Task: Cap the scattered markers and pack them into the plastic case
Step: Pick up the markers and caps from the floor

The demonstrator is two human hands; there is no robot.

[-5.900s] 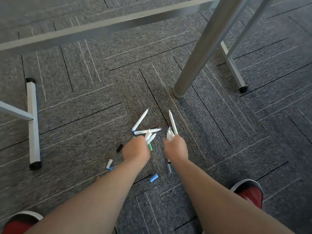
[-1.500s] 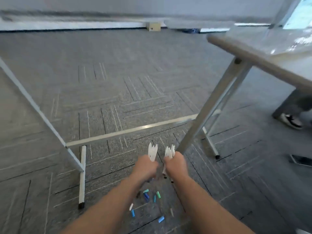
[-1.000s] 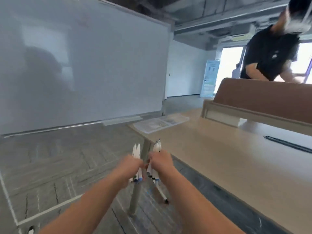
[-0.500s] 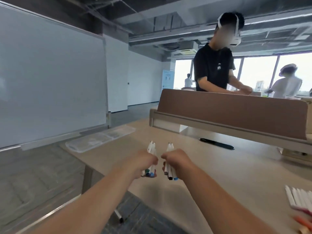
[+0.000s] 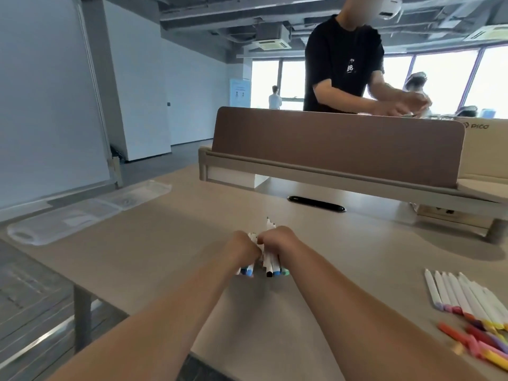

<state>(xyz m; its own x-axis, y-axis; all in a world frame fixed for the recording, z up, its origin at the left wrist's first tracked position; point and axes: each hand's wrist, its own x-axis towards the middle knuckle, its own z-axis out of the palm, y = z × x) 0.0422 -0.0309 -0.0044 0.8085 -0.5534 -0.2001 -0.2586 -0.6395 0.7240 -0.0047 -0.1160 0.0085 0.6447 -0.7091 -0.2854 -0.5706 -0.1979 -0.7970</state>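
Note:
Both my hands are low over the beige table [image 5: 165,243], side by side. My left hand [image 5: 243,247] grips a bundle of white markers [image 5: 247,270] with blue ends showing below the fist. My right hand [image 5: 277,240] grips a second bundle of white markers [image 5: 270,266]; their black, blue and green ends touch or nearly touch the tabletop. The clear plastic case [image 5: 82,213] lies open and flat at the table's far left corner, well away from both hands.
A row of white markers with coloured caps [image 5: 467,298] and loose coloured caps [image 5: 481,342] lie at the right edge. A brown desk divider [image 5: 338,144] stands behind, with a black slot [image 5: 316,207] before it. A person in black works beyond it. A whiteboard stands at left.
The view rose from the carpet to the table. Both hands carried their marker bundles up from the floor, then lowered them together onto the tabletop.

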